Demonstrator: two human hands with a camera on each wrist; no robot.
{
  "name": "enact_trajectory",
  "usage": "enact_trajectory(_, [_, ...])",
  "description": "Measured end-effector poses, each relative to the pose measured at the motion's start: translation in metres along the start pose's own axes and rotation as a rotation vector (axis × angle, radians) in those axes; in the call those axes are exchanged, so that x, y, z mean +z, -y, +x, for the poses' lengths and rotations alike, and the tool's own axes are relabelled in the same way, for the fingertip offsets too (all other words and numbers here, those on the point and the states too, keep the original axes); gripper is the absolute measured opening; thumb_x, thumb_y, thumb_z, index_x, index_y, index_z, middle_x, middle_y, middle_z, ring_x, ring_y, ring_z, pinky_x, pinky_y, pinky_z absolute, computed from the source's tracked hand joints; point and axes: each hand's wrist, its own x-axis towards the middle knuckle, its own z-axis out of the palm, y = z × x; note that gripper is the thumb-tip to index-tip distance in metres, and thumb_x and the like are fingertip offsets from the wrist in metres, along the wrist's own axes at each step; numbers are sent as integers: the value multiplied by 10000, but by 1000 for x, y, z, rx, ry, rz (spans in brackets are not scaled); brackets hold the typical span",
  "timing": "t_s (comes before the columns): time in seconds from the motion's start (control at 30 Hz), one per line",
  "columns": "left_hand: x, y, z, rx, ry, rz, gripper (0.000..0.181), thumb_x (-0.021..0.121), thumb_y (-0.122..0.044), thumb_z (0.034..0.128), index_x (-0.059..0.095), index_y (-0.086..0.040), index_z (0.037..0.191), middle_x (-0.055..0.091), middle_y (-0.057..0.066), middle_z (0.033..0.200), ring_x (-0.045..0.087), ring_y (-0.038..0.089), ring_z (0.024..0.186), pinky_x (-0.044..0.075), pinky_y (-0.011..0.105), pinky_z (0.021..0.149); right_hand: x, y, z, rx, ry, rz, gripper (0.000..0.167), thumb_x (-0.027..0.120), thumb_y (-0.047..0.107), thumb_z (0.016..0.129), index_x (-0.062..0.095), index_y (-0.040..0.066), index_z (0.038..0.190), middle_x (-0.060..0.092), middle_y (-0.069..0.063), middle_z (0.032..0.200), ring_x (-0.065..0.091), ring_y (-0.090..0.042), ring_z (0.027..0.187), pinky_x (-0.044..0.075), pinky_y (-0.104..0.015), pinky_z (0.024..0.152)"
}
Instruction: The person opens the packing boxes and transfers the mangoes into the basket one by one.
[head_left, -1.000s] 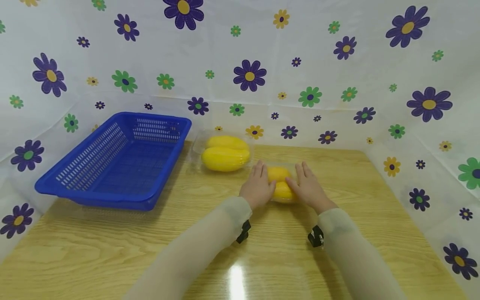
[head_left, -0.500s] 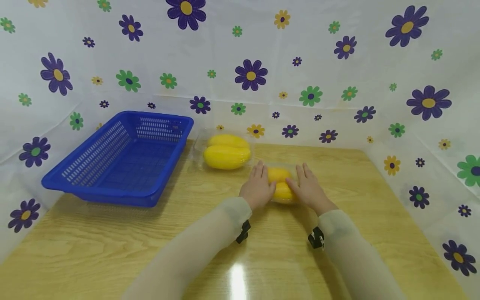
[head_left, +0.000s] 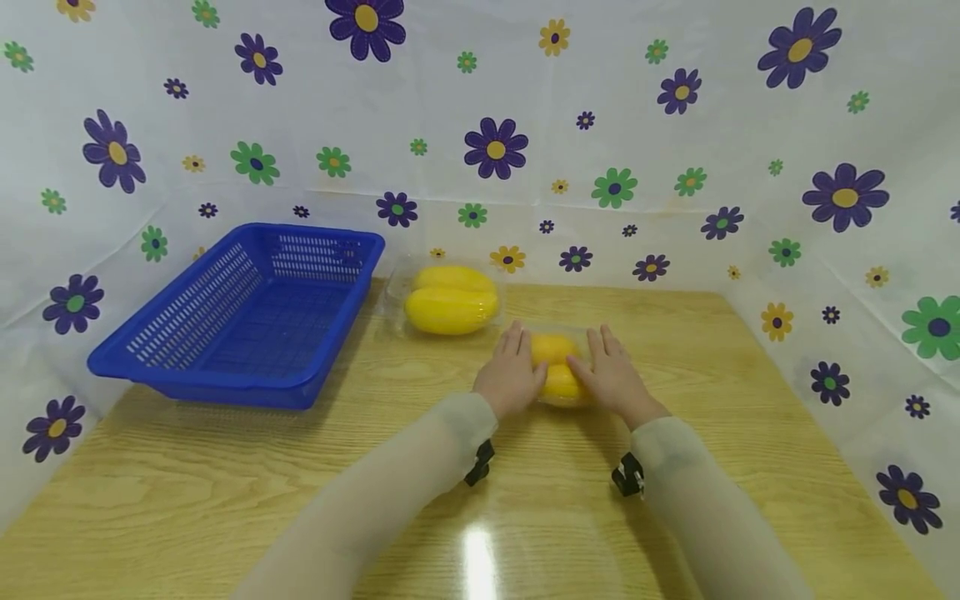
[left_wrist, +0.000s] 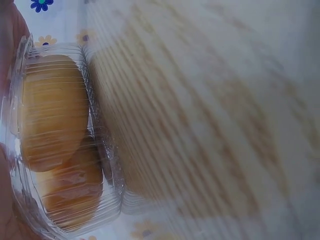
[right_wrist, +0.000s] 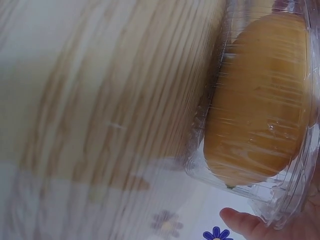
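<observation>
A clear plastic clamshell box (head_left: 561, 403) with two orange-yellow fruits (head_left: 558, 382) in it stands on the wooden table (head_left: 525, 517). My left hand (head_left: 512, 375) lies along the box's left side, and my right hand (head_left: 617, 379) lies along its right side. Both hands have straight fingers pointing away from me, with the thumbs on the box's top. One smooth oval fruit (right_wrist: 257, 100) shows large through the ribbed plastic in the right wrist view. A fingertip (right_wrist: 245, 224) of the right hand reaches past the box's end there. Only edges of the left hand appear in the left wrist view.
Behind and to the left, a second clear plastic box (head_left: 393, 304) holds two longer yellow fruits (head_left: 450, 310). At the left stands a blue slotted plastic basket (head_left: 225, 382) with nothing in it. White flower-print cloth (head_left: 420, 83) hangs behind and along both sides.
The head view has shifted slightly. Both hands keep their places at the box's sides, and the box stays where it was.
</observation>
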Motion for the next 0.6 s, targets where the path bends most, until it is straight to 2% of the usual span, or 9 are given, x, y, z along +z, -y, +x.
enact_trajectory(0.23, [-1, 3, -7, 23, -16, 4, 672, 297, -435, 996, 102, -17, 1484, -1, 129, 1552, 31, 239, 1414, 278, 364, 1081, 1, 5, -2, -12, -8, -27, 719, 334, 451, 985, 129, -45, 1464, 11, -265, 1513, 88, -466, 1356, 118, -569, 1082])
enact_trajectory(0.47, [-5, 10, -12, 15, -11, 13, 677, 303, -431, 997, 98, -5, 1482, 3, 143, 1550, 9, 228, 1414, 237, 339, 1096, 4, 14, -2, -27, -3, -26, 713, 338, 448, 986, 128, -34, 1468, 12, -257, 1517, 91, -457, 1360, 130, -569, 1082])
enact_trajectory(0.6, [-3, 16, -14, 6, -17, 20, 682, 307, -438, 994, 102, -8, 1482, 24, 143, 1550, 18, 230, 1414, 264, 351, 1085, 8, 18, -2, -25, 8, -29, 718, 334, 460, 985, 126, -25, 1471, 13, -250, 1519, 85, -447, 1365, 128, -560, 1085])
